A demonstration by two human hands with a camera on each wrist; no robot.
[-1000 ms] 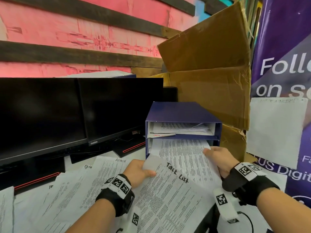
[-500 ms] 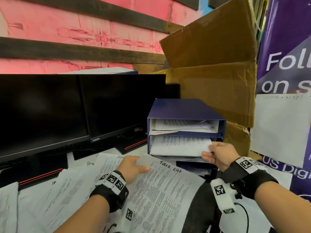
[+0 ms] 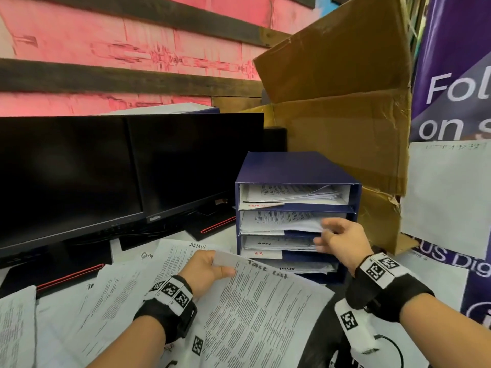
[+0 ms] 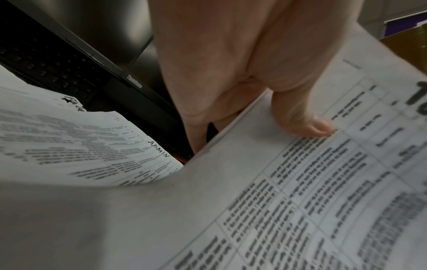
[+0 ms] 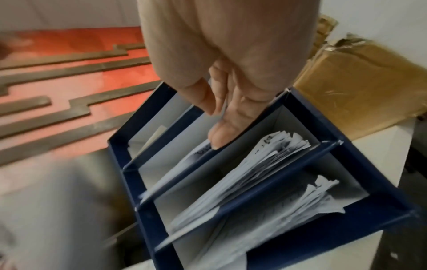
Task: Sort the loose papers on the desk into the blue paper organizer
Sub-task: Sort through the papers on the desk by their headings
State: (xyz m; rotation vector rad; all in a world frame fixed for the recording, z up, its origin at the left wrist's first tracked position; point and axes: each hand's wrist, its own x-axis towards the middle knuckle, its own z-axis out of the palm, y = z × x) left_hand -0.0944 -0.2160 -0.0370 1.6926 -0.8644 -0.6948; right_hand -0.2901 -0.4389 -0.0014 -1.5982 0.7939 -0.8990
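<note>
L hand (image 3: 206, 269) pinches corner of "Task List" sheet (image 3: 255, 314), lifted off worktop pile. R hand (image 3: 341, 239) fingers released at blue organizer (image 3: 297, 168) 2nd slot. Risk: one-corner grip lets sheet buckle at slot lip, or go to wrong slot.

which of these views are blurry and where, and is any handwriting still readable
Head view: mostly sharp; "ADMIN" and "Task List" read on the loose papers, only the right hand is motion-smeared. Left wrist view: the held Task List sheet blurs toward the lower right, yet "ADMIN" and the monitor logo stay legible. Right wrist view: the lower left is smeared grey, and the papers in the blue organizer are unreadable.
</note>
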